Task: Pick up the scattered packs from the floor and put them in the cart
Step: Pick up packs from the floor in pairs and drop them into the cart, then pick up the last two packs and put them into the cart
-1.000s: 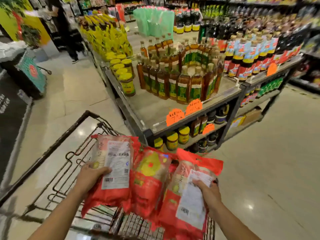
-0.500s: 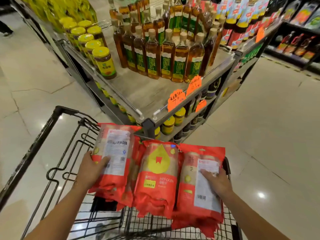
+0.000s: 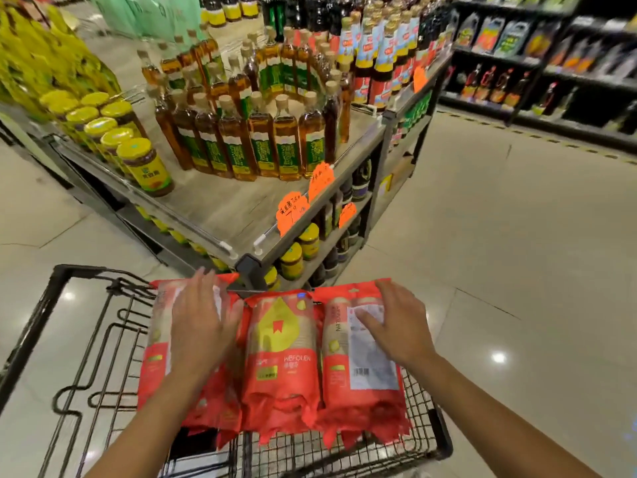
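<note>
Your left hand [image 3: 199, 326] and right hand [image 3: 396, 324] lie flat with fingers straight, gripping nothing, on the outer two of three red packs [image 3: 281, 357] lined up side by side across the wire of the cart [image 3: 422, 426]. Press evenly and check that the slippery row sits level. Lift both palms straight up so that nothing slides off.

The black wire cart [image 3: 444, 439] stands on the glossy tiled floor [image 3: 517, 270] at the near edge. Three red packs [image 3: 281, 357] lie side by side across its right part, touching one another. Just beyond it, a grey display shelf [image 3: 220, 208] carries amber oil bottles [image 3: 262, 146] and, to their left, yellow-lidded jars [image 3: 144, 163].
</note>
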Tool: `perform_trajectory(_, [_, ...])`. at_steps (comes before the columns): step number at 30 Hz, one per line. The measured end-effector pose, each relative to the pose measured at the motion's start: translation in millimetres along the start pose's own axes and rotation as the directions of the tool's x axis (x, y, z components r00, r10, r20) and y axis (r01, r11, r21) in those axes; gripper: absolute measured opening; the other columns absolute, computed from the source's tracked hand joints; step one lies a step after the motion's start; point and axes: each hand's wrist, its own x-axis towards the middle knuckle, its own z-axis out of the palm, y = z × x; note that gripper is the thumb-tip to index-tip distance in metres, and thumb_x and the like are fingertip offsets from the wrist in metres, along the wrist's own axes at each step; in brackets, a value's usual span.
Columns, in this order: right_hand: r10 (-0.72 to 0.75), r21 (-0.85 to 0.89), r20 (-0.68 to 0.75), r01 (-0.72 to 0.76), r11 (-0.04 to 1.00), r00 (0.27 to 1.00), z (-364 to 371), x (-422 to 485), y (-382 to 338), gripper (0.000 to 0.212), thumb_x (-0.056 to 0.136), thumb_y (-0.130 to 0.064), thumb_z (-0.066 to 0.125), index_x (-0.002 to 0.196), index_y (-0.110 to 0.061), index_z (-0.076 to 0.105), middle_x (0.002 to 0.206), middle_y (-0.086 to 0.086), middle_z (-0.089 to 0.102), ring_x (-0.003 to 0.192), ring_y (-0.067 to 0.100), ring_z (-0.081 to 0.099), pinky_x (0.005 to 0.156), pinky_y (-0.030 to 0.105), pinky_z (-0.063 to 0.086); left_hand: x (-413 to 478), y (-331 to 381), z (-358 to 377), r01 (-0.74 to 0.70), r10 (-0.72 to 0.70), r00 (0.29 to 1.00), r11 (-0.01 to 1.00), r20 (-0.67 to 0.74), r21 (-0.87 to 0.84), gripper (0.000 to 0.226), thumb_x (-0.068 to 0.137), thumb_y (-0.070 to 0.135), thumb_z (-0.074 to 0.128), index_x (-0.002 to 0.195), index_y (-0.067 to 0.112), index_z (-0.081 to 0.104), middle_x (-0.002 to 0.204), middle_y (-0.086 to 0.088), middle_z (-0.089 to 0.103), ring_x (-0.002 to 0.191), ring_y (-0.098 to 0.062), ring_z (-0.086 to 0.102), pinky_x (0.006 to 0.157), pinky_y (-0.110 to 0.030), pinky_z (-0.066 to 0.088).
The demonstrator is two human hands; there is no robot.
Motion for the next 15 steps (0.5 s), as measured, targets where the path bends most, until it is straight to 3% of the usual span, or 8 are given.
perform_trajectory(3, [-0.099,-0.136,-0.143,0.08,0.987,0.985,-43.2,-12.5,-7.8,0.08,0.091,-0.069,0.034,0.152,-0.018,0.045,0.157,0.011,0.046,0.145,0.033,0.04,0.117,0.052,0.031,6.2,90.7,-6.1,-0.287,0.287,0.958,0.956,0.015,0.055,0.074,0.092,0.053,0.049,0.148,0.005,0.041,0.153,-0.019,0.042,0.138,-0.039,0.041,0.116,-0.054,0.033])
perform_trajectory(6, [-0.136,-0.218,-0.26,0.079,0.973,0.956,-97.5,-28.6,-1.7,0.077,0.091,-0.064,0.04,0.154,-0.019,0.043,0.16,0.014,0.042,0.148,0.034,0.036,0.12,0.056,0.027,0.3,180.0,-10.6,-0.504,0.503,0.863,0.857,0.035,0.105,0.074,0.093,0.053,0.052,0.151,0.008,0.04,0.154,-0.017,0.043,0.139,-0.039,0.041,0.115,-0.057,0.034])
perform_trajectory(11, [-0.058,-0.238,-0.412,-0.046,0.97,0.909,-184.5,-72.9,64.5,0.079,0.09,-0.066,0.032,0.153,-0.019,0.044,0.16,0.015,0.041,0.149,0.035,0.035,0.121,0.057,0.027,-35.4,325.4,-12.0,-0.675,0.677,0.734,0.722,0.049,0.151,0.077,0.093,0.058,0.046,0.152,0.01,0.043,0.157,-0.017,0.043,0.143,-0.039,0.042,0.117,-0.059,0.031])
perform_trajectory(15, [0.059,-0.206,-0.493,-0.183,0.961,0.868,-247.4,-132.6,162.4,0.077,0.094,-0.064,0.04,0.158,-0.021,0.033,0.165,0.013,0.031,0.153,0.034,0.026,0.124,0.056,0.019,-85.8,445.6,4.9,-0.765,0.763,0.642,0.628,0.076,0.143,0.08,0.092,0.062,0.039,0.154,0.011,0.039,0.16,-0.016,0.039,0.146,-0.038,0.037,0.119,-0.058,0.028])
